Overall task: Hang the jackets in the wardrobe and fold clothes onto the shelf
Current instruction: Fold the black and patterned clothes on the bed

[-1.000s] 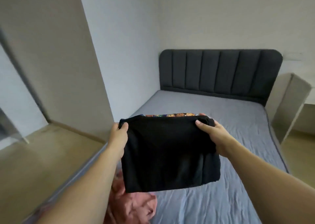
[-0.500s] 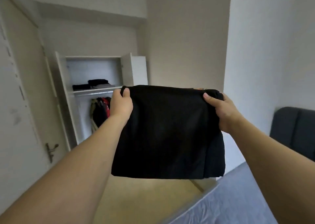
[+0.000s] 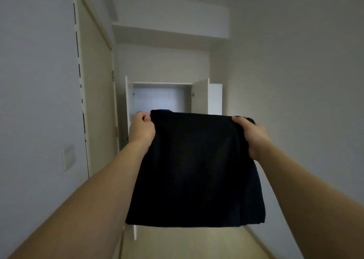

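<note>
A folded black garment (image 3: pixel 195 170) hangs in front of me at chest height. My left hand (image 3: pixel 141 128) grips its top left corner and my right hand (image 3: pixel 251 134) grips its top right corner. Straight ahead stands the white wardrobe (image 3: pixel 159 97) with both doors open. Only the upper part of its inside shows above the garment; the shelf and the hanging clothes are hidden behind the cloth.
A beige door (image 3: pixel 96 105) lines the left wall, with a light switch plate (image 3: pixel 69 157) nearer to me. The wardrobe's right door (image 3: pixel 201 96) stands open beside a plain white wall (image 3: pixel 295 101). Light wooden floor (image 3: pixel 187 243) runs toward the wardrobe.
My view has swung left from the bed to face the wardrobe head-on. The garment stays held by both hands and now covers the wardrobe's shelf and hanging clothes.
</note>
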Motion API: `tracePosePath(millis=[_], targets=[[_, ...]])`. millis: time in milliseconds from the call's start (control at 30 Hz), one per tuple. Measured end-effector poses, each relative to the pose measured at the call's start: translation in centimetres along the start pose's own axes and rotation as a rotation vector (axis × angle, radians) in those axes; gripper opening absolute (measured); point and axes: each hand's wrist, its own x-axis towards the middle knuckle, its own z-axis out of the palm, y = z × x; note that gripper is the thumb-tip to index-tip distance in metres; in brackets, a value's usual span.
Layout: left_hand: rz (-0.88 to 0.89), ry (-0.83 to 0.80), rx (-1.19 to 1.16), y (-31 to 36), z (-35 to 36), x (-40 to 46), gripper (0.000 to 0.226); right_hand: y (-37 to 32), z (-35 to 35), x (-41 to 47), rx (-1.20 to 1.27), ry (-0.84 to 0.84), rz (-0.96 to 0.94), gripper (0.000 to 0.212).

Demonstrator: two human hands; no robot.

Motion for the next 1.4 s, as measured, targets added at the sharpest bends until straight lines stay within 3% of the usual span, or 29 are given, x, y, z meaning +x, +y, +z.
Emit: tracePosePath(millis=[233,467,700,900,1167,1400], targets=[[-0.006,0.123,0.130,-6.2,2.7,16.6,0.022,7.6,11.5,15.3,0.078,-0.042,0.049,0.031],[-0.036,0.145,0.195,-18.1,9.4,31.9,0.022,17.6,21.0,32.1,0.052,0.001,0.067,0.051],[-0.078,0.137,0.201,-29.1,20.4,48.9,0.018,24.8,29.0,51.8,0.014,0.096,0.046,0.028],[-0.131,0.075,0.272,-36.9,31.7,60.0,0.013,30.7,31.2,68.3,-0.087,0.147,0.083,0.022],[-0.090,0.039,0.504,-48.1,43.2,76.3,0.018,43.7,37.2,91.3,-0.061,0.022,0.195,0.019],[-0.023,0.179,0.668,-49.1,49.0,95.8,0.020,43.5,48.9,112.2,-0.044,-0.134,0.221,0.042]])
